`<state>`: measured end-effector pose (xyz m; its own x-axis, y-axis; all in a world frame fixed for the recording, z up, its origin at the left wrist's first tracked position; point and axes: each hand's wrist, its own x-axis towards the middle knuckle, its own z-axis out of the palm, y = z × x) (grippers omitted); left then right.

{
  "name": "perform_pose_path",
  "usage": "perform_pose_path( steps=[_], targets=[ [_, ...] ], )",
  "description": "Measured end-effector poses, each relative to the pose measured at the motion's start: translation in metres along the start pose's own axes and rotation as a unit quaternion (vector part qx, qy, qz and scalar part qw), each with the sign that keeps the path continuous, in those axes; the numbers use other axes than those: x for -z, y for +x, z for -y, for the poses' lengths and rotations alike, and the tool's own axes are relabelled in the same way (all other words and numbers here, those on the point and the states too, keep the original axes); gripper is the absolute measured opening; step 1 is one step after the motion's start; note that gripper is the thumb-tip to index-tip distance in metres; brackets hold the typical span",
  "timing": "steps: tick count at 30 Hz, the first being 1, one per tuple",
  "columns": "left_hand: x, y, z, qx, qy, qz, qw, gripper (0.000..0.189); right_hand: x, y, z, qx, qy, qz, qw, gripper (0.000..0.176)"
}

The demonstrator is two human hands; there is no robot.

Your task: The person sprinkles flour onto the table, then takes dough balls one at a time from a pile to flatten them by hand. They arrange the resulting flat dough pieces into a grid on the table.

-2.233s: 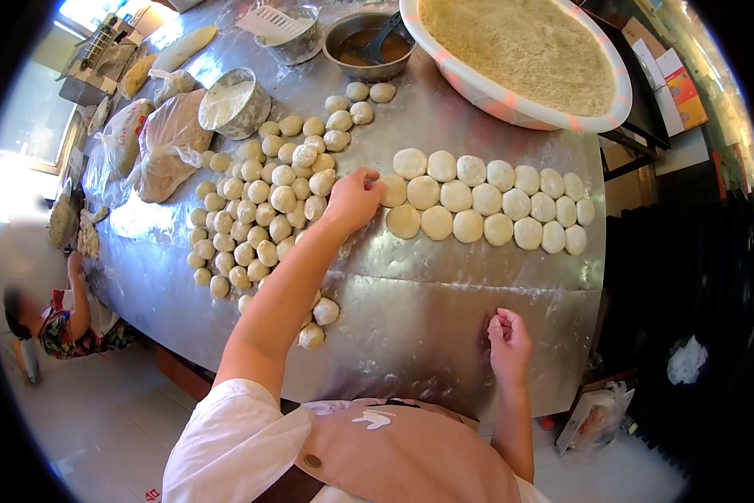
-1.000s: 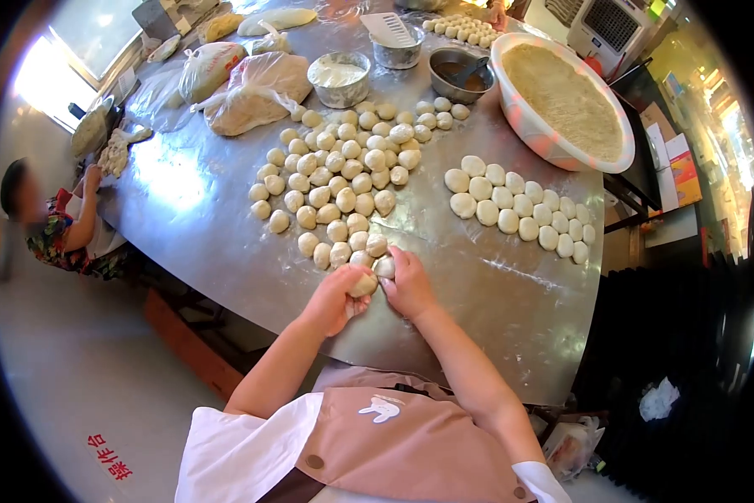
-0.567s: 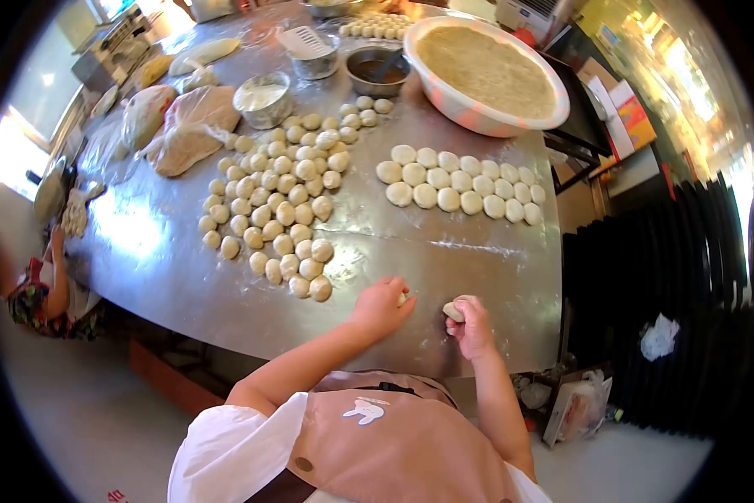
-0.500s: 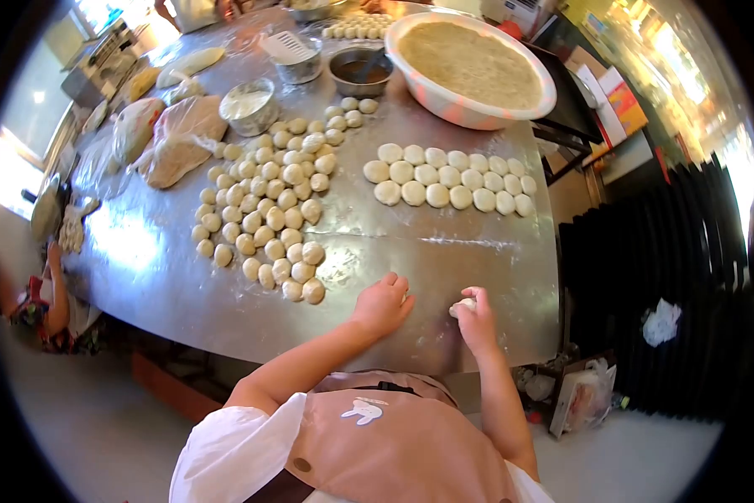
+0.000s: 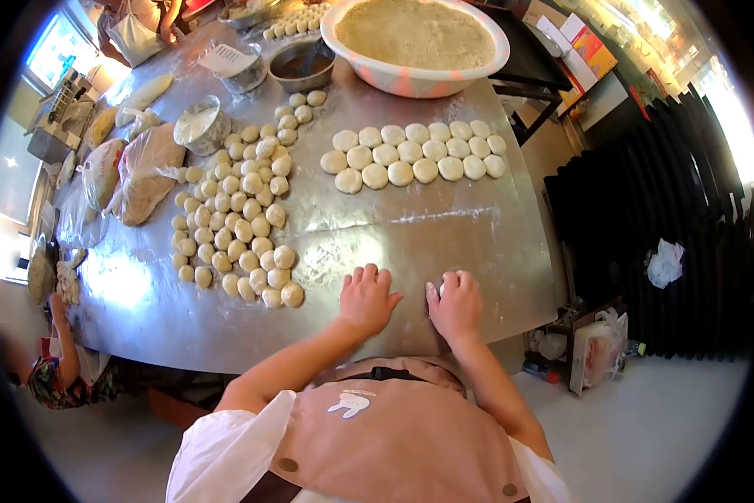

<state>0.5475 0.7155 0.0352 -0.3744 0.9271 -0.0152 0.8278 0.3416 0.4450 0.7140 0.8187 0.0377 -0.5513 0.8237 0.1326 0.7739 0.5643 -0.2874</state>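
My left hand (image 5: 369, 299) rests palm down on the steel table (image 5: 343, 339), fingers curled and thumb out to the side. Whatever lies under its palm is hidden. Close to its right, my right hand (image 5: 456, 307) is cupped over a piece of dough (image 5: 441, 287), of which only a pale sliver shows between thumb and fingers. Many round dough balls (image 5: 243, 230) are spread loosely to the left of my hands. Flattened dough rounds (image 5: 410, 152) lie in three neat rows beyond them.
A large basin (image 5: 415, 82) of pale filling stands at the far side. Left of it are a metal bowl (image 5: 302, 67) and a flour tub (image 5: 202, 126). Bagged dough (image 5: 146, 174) lies farther left. A person (image 5: 62, 360) is at the left edge; black stacked trays (image 5: 645, 226) stand right.
My right hand has turned from pinching the dough above the table to palm down over it. My left hand has turned to point forward. The view has shifted.
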Motion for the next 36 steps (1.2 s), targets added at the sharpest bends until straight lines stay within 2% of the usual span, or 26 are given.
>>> perform_pose_path(
  steps=[1, 3, 4, 6, 7, 9, 11, 14, 18, 22, 23, 25, 27, 30, 31, 34, 36],
  targets=[
    [0.005, 0.002, 0.0, -0.003, -0.023, -0.002, 1.0, 0.034, -0.006, 0.003, -0.008, 0.0, 0.068, -0.007, 0.998, 0.026],
    [0.002, 0.022, 0.008, 0.081, -0.117, 0.017, 0.99, 0.046, -0.024, 0.016, -0.033, -0.002, 0.206, -0.018, 0.978, 0.031],
    [0.002, 0.033, 0.012, 0.123, -0.162, 0.026, 0.979, 0.052, -0.023, 0.025, -0.037, -0.026, 0.209, -0.014, 0.978, 0.034],
    [0.006, 0.053, 0.013, 0.162, -0.119, -0.033, 0.979, 0.058, -0.021, 0.047, -0.041, -0.071, 0.214, -0.014, 0.974, 0.041],
    [0.007, 0.06, 0.009, 0.205, -0.117, 0.019, 0.972, 0.063, -0.025, 0.052, -0.037, -0.091, 0.157, -0.008, 0.983, 0.045],
    [-0.005, 0.056, 0.002, 0.195, -0.051, 0.008, 0.979, 0.067, -0.038, 0.054, -0.025, -0.133, 0.04, 0.009, 0.99, 0.053],
    [-0.005, 0.056, -0.002, 0.193, -0.023, 0.027, 0.981, 0.074, -0.034, 0.052, -0.016, -0.133, 0.023, 0.029, 0.99, 0.058],
    [-0.018, 0.052, 0.004, 0.153, -0.005, 0.01, 0.988, 0.071, -0.039, 0.046, -0.013, -0.126, -0.002, 0.038, 0.991, 0.062],
    [-0.02, 0.055, 0.004, 0.143, 0.003, 0.016, 0.99, 0.07, -0.041, 0.05, -0.012, -0.115, -0.013, 0.027, 0.993, 0.064],
    [-0.021, 0.052, 0.008, 0.115, -0.033, -0.028, 0.992, 0.063, -0.04, 0.049, -0.019, -0.12, 0.058, 0.047, 0.99, 0.056],
    [-0.015, 0.049, 0.007, 0.095, -0.054, -0.029, 0.994, 0.054, -0.041, 0.05, -0.027, -0.119, 0.085, 0.066, 0.987, 0.053],
    [-0.014, 0.043, 0.02, 0.056, -0.105, 0.038, 0.992, 0.048, -0.032, 0.042, -0.039, -0.121, 0.187, 0.117, 0.968, 0.047],
    [-0.015, 0.031, 0.035, -0.014, -0.14, 0.084, 0.986, 0.04, 0.0, 0.028, -0.038, -0.125, 0.333, 0.173, 0.918, 0.043],
    [-0.001, 0.002, 0.031, -0.065, -0.129, 0.119, 0.982, 0.038, 0.007, 0.004, -0.039, 0.035, 0.096, 0.177, 0.979, 0.047],
    [0.011, 0.002, 0.024, -0.064, -0.139, 0.108, 0.982, 0.038, 0.015, 0.007, -0.033, 0.01, 0.123, 0.196, 0.973, 0.046],
    [0.022, 0.018, 0.02, -0.102, 0.043, 0.203, 0.973, 0.033, 0.045, 0.026, -0.02, -0.012, 0.09, 0.251, 0.964, 0.04],
    [0.03, 0.017, 0.021, -0.014, -0.074, 0.185, 0.98, 0.029, 0.055, 0.03, -0.02, -0.002, 0.084, 0.292, 0.953, 0.036]
  ],
)
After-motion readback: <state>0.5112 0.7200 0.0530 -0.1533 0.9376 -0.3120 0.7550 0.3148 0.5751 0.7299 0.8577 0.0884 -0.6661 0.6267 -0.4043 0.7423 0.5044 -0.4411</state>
